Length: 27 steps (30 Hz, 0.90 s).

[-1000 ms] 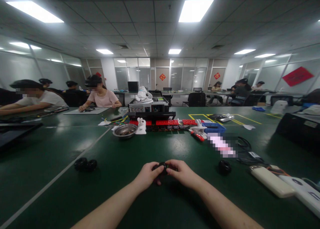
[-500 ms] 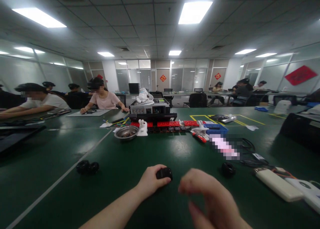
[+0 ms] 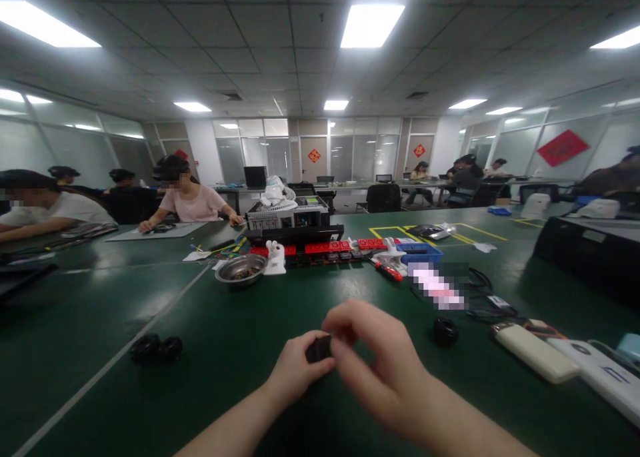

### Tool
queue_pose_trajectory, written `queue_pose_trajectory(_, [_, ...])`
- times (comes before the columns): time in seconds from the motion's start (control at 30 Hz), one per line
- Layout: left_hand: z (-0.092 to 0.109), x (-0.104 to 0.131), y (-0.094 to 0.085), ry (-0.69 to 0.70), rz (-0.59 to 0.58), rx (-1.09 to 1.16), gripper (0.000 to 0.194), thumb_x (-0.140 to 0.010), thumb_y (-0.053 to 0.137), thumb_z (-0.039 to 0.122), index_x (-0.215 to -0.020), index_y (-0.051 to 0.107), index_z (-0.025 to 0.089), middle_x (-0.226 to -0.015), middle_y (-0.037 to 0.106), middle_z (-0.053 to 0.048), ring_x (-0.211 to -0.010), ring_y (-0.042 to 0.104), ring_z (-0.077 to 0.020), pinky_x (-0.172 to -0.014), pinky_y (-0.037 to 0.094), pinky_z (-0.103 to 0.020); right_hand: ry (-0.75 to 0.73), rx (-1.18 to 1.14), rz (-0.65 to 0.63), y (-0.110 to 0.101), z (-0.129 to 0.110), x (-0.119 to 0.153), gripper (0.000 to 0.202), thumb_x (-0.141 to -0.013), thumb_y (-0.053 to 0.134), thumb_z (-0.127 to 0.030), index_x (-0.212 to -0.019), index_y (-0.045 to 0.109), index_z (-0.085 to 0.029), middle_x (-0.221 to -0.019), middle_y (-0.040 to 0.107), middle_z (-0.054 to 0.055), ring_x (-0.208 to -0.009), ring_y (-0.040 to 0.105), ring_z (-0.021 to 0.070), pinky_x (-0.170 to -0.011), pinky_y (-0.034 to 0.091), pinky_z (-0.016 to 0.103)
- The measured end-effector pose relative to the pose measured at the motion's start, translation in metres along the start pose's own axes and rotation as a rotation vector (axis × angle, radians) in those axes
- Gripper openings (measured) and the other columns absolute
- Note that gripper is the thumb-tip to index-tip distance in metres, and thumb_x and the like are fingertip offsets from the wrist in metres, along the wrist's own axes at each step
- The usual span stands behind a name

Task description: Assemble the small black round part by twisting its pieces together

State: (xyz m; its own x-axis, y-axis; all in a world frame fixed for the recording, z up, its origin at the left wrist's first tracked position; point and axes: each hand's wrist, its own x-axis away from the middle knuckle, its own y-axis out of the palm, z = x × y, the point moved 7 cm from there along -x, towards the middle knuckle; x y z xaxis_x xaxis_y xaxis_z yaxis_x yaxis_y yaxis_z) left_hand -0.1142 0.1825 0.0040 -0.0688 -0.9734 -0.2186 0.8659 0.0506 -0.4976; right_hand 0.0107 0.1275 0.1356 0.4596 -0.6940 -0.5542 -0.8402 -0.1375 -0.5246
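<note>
My left hand [image 3: 293,369] is closed around a small black rounded piece [image 3: 318,350], just above the green table. My right hand [image 3: 383,360] meets the piece from the right, with curled fingers and thumb closed at its end; the fingers hide that end. To the left, two glossy black ring-like pieces [image 3: 145,348] lie side by side. A single black ring-like piece [image 3: 446,332] with a hole rests on the right.
Farther off stand a metal bowl [image 3: 241,270] of small parts, a white stand [image 3: 275,258], a row of red blocks [image 3: 330,246], a red-handled tool [image 3: 389,272] and a blue tray [image 3: 420,252]. White power banks [image 3: 537,354] and cables lie right. Several people sit around.
My right hand has moved left and closed in on the black piece in my left hand. The view has turned slightly right.
</note>
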Motion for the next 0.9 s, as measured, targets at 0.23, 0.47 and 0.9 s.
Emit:
queue_pose_trajectory(0.23, [0.008,0.003,-0.001,0.170,0.011,-0.109,0.044,-0.058,0.067,0.032,-0.099,0.057,0.022,-0.097,0.063,-0.003,-0.090,0.056,-0.0202,-0.081,0.042,-0.030,0.620,-0.020,-0.286,0.064,0.146,0.017,0.053,-0.080,0.025,-0.055,-0.069,0.057,-0.014,-0.053,0.052,0.002,-0.048,0.047,0.0118,-0.045,0.032,0.023])
queue_pose_trajectory(0.47, [0.004,0.004,-0.006,0.186,-0.002,0.038,0.054,-0.060,0.059,0.053,-0.101,0.056,0.019,-0.093,0.063,-0.007,-0.085,0.058,-0.0231,-0.076,0.045,-0.032,0.316,-0.098,-0.219,0.061,0.113,0.011,0.024,-0.072,0.053,-0.028,-0.092,0.055,-0.014,-0.079,0.058,0.003,-0.070,0.051,0.0138,-0.061,0.039,0.023])
queue_pose_trajectory(0.9, [-0.018,-0.005,0.002,-0.133,-0.032,0.382,0.044,-0.064,0.054,0.051,-0.086,0.054,0.013,-0.075,0.061,-0.005,-0.065,0.058,-0.0174,-0.056,0.044,-0.027,0.263,0.021,-0.271,0.048,0.108,0.011,0.058,-0.071,0.055,-0.032,-0.124,0.034,-0.024,-0.103,0.054,0.005,-0.077,0.053,0.0144,-0.070,0.042,0.026])
